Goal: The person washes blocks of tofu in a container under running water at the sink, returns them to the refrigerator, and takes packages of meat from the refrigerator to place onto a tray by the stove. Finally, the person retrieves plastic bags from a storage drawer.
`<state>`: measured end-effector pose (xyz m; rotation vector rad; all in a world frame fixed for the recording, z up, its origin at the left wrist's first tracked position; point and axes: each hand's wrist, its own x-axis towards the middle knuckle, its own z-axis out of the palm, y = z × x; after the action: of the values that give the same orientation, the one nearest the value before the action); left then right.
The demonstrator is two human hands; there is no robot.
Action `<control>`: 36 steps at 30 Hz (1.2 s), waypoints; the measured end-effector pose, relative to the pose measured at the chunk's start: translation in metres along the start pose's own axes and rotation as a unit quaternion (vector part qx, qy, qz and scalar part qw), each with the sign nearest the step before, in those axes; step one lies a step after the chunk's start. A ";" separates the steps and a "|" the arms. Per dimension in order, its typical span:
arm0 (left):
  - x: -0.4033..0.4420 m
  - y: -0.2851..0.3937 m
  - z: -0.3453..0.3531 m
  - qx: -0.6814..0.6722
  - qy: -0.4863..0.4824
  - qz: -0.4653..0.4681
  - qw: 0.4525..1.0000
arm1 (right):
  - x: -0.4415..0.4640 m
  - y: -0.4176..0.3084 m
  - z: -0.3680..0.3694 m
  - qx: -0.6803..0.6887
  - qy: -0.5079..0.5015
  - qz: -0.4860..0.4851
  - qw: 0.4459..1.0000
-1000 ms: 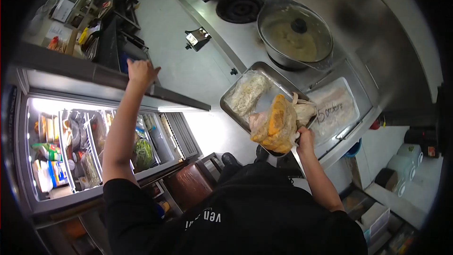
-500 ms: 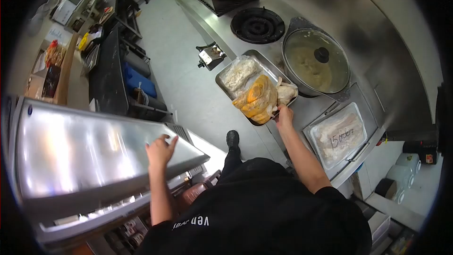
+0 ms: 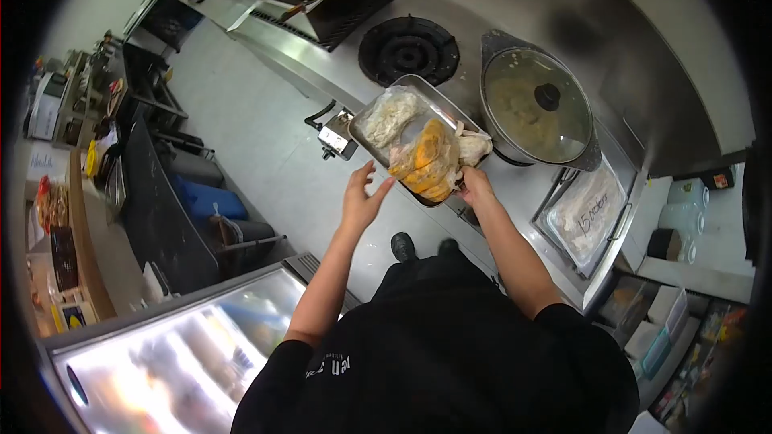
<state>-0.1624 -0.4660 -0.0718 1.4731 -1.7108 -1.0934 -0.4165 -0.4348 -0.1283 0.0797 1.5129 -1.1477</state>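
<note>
A metal tray [image 3: 366, 140] with bagged food in it is held up beside the stove. My right hand [image 3: 474, 186] grips its near right corner, partly hidden by the food there. My left hand [image 3: 366, 198] is just left of the tray, fingers apart, holding nothing. In the tray lie a clear bag of pale food [image 3: 392, 116], a bag with orange and yellowish contents [image 3: 429, 162] and a pale wrapped piece [image 3: 473, 147].
A lidded glass-topped pot [image 3: 531, 104] stands right of a black burner [image 3: 408, 51]. Nearer is a container marked "15 orders" [image 3: 585, 213]. The metal fridge door [image 3: 177, 354] is at lower left, a dark table [image 3: 165, 201] at left.
The fridge door has swung shut, covering the lit shelves. My left hand has come away from it to the tray's left side. My right hand still holds the tray.
</note>
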 end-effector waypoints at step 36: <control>0.008 0.007 0.048 -0.244 0.032 -0.218 0.944 | -0.046 -0.192 -0.221 0.001 0.006 -0.189 0.982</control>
<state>-0.2086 -0.4642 -0.0877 1.5603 -0.9776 -1.5439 -0.6793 -0.3604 -0.0126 -0.2082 1.5795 -1.4492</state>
